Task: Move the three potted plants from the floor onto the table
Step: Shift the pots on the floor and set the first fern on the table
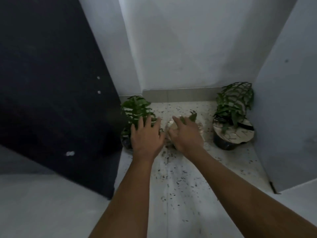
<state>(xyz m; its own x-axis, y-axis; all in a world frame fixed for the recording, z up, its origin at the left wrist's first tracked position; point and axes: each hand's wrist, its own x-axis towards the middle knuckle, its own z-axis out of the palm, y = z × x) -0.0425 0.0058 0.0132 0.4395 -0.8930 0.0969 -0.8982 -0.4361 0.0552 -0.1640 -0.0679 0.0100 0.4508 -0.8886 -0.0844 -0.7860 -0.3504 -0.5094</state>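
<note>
On speckled floor (180, 177), three leafy potted plants (233, 121), both hands (147, 136) spread, grasping nothing.

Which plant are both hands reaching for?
The middle plant, mostly hidden behind the right hand and left hand; the left plant and right plant stand clear.

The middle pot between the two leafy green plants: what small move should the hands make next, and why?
Probably close both hands around the pale middle pot and lift. The left hand and right hand already flank it with fingers spread, though no firm grip shows. It stands on the speckled floor, as do the left fern plant and the right fern in a dark pot.
</note>
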